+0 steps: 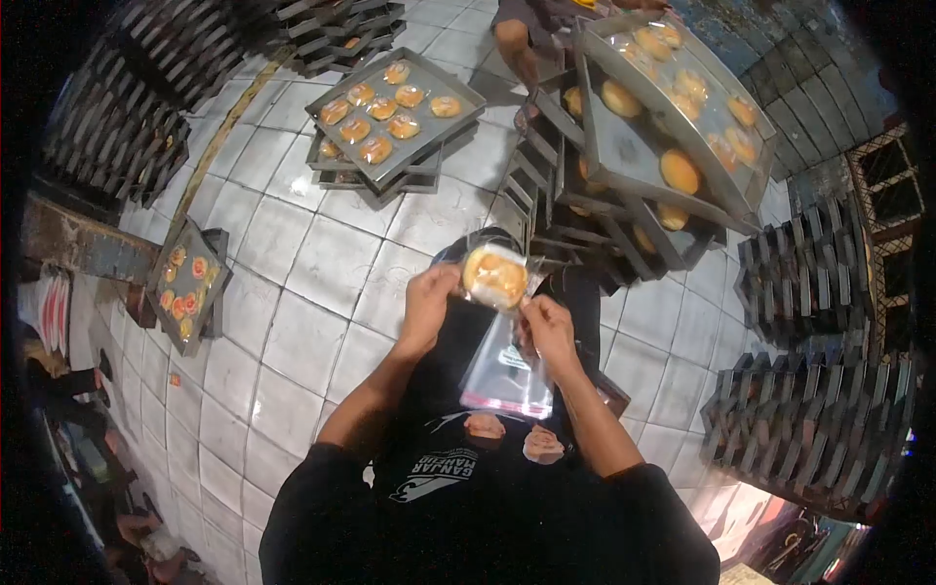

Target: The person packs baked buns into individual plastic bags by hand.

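Observation:
A round golden bun in a clear plastic bag is held up in front of my lap. My left hand pinches the bag's left edge, and my right hand grips its lower right corner. Both hands are closed. Below them on my lap lies a stack of clear plastic bags with a pink strip along the near edge. To the upper right, a tilted metal tray holds several unwrapped buns, with another tray of bagged buns resting over it.
A metal tray of wrapped buns sits on stacked trays on the tiled floor. Further left is a smaller tray of wrapped buns. Tall tray stacks stand along the right. Another person's leg is at the top.

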Action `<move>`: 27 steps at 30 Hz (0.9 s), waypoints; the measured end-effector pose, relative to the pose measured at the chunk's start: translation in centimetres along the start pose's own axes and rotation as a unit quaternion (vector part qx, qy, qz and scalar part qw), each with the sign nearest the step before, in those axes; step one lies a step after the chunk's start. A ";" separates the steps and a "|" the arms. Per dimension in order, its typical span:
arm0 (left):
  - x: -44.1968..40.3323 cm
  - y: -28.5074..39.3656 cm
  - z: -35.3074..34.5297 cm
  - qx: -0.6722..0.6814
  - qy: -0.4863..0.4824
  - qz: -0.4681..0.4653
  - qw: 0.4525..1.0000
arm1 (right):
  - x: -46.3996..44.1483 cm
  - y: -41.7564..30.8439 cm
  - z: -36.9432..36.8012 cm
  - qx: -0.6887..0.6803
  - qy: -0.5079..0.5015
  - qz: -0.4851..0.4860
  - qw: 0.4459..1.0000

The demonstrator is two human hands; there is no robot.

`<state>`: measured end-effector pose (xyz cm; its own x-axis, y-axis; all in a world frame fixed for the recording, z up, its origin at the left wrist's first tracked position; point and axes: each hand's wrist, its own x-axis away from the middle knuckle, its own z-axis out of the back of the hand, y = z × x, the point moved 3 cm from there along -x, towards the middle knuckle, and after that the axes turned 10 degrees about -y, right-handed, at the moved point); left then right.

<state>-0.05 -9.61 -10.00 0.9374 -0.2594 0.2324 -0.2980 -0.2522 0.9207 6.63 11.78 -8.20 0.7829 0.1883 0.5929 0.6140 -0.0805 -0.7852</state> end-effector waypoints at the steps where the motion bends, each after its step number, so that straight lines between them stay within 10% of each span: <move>1: -0.8 0.3 -0.1 0.035 -0.034 -0.036 0.998 | 0.7 -0.6 -1.3 -0.031 0.047 0.086 0.995; 6: -2.5 2.7 -5.0 -0.008 -0.155 -0.098 0.983 | 3.8 -7.1 0.2 0.081 0.096 0.301 0.945; 10: -2.0 4.5 -7.9 0.059 -0.095 -0.131 0.985 | 7.8 -17.7 5.5 0.396 0.338 0.479 0.707; 13: 1.3 2.6 -7.6 -0.425 -0.187 -0.212 0.860 | 8.6 -21.2 7.0 0.539 0.453 0.461 0.540; 14: 2.8 2.9 -8.0 -0.538 -0.181 -0.259 0.782 | 9.0 -20.6 6.5 0.540 0.451 0.467 0.536; 16: 4.7 2.2 -6.7 -0.649 -0.186 -0.255 0.692 | 9.0 -16.7 5.8 0.397 0.336 0.427 0.740; 18: 4.7 1.4 -5.5 -0.661 -0.213 -0.288 0.659 | 8.2 -11.1 3.7 0.407 0.157 0.374 0.818; 20: 4.9 1.2 -5.4 -0.668 -0.248 -0.321 0.624 | 8.3 -7.7 1.1 0.579 0.146 0.424 0.681; 24: 5.8 5.0 -7.6 -0.486 -0.213 -0.306 0.790 | 8.4 -3.9 3.5 0.566 0.054 0.306 0.764; 27: 3.5 1.1 -7.1 -0.090 -0.325 0.166 0.927 | 9.1 -15.2 7.5 0.472 0.054 0.459 0.751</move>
<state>4.15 -4.19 -6.01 0.4751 -0.8166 0.3277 -0.4600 0.0870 0.8836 3.68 22.09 7.77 0.8675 0.3926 -0.3055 -0.4943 0.6113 -0.6181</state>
